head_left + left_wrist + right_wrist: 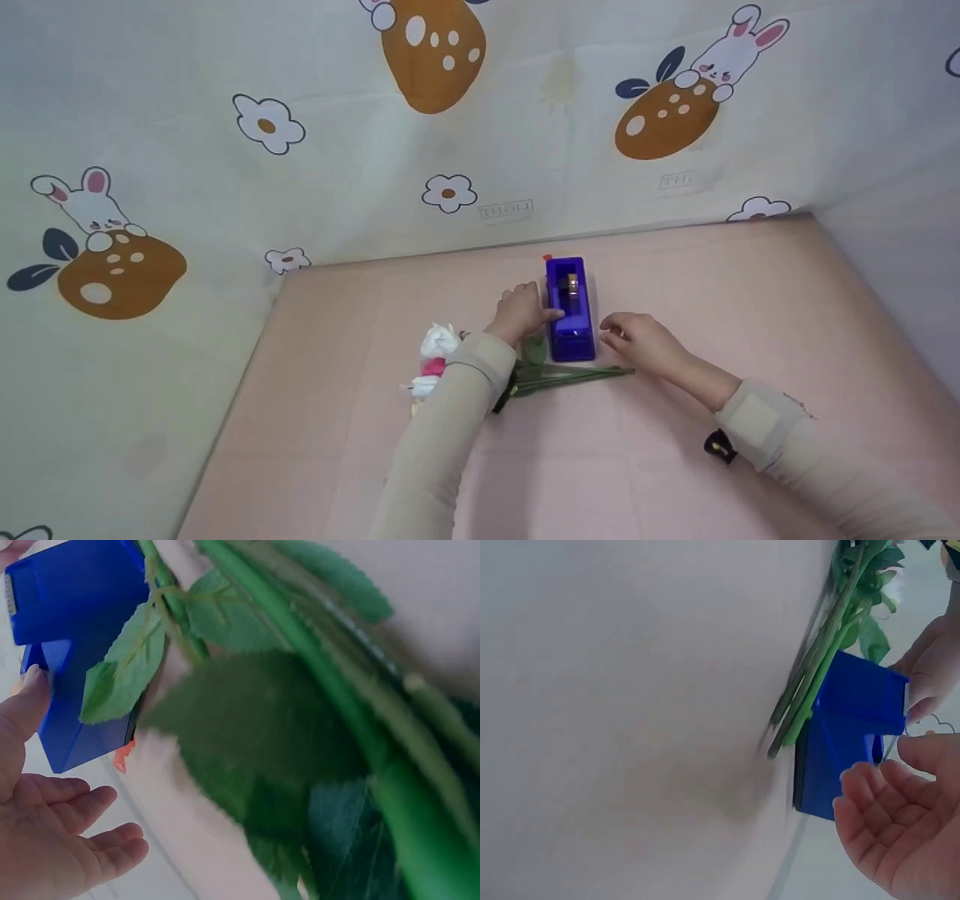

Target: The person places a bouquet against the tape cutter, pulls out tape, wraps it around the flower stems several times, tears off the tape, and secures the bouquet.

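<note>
A blue tape dispenser (570, 307) stands on the pink table (750, 300). My left hand (517, 311) rests against its left side. In the left wrist view the thumb (30, 701) touches the dispenser (75, 615) while the other fingers (82, 829) lie relaxed and hold nothing. My right hand (637, 341) hovers just right of the dispenser's near end, its palm (900, 832) showing and its fingers loosely curved beside the dispenser (847, 742). I cannot tell whether it touches. Artificial flowers with green stems (570, 375) and white and pink blossoms (435, 356) lie in front of the dispenser, partly under my left sleeve.
A cloth printed with rabbits and flowers (450, 150) walls the table at the back and left. A plain wall (900, 225) stands on the right. Green leaves (255, 742) fill the left wrist view close up.
</note>
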The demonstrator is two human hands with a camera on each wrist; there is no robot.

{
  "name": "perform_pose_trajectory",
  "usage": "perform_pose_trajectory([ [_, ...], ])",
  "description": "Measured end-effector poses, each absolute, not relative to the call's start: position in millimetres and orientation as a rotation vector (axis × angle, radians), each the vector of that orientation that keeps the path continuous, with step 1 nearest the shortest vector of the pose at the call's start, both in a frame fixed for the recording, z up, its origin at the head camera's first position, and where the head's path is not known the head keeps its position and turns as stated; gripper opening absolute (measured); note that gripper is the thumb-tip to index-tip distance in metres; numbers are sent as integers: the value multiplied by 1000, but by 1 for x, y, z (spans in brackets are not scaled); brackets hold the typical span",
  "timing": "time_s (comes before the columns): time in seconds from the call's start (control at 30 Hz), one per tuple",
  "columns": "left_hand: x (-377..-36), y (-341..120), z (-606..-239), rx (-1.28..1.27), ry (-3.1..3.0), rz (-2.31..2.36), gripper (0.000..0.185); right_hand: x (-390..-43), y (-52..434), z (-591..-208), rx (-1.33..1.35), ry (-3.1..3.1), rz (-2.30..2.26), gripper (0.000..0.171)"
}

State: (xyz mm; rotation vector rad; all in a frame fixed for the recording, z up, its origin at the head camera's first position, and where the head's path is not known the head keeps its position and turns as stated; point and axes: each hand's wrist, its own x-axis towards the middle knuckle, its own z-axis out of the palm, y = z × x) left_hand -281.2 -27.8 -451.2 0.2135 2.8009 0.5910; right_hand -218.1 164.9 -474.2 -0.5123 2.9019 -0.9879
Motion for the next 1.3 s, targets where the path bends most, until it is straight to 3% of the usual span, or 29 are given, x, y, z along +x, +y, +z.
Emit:
perform_pose_trajectory([
  [0.17,-282,-28,-447,210,2632,708,68,-222,158,-475,-396,2710,-1328,20],
  [0.5,-287,-32,-437,163,2337,801,77,-230,144,-471,-143,2434,-1527,28],
  [0.83,-299,-23,-439,200,2416,673,83,-237,138,-471,130,2048,-1801,11],
  [1.0,-320,-16,-463,324,2480,573,80,-240,139,-469,222,1906,-1851,8],
  [1.3,-294,-17,-439,238,2485,707,67,-240,137,-467,241,1897,-1829,16],
])
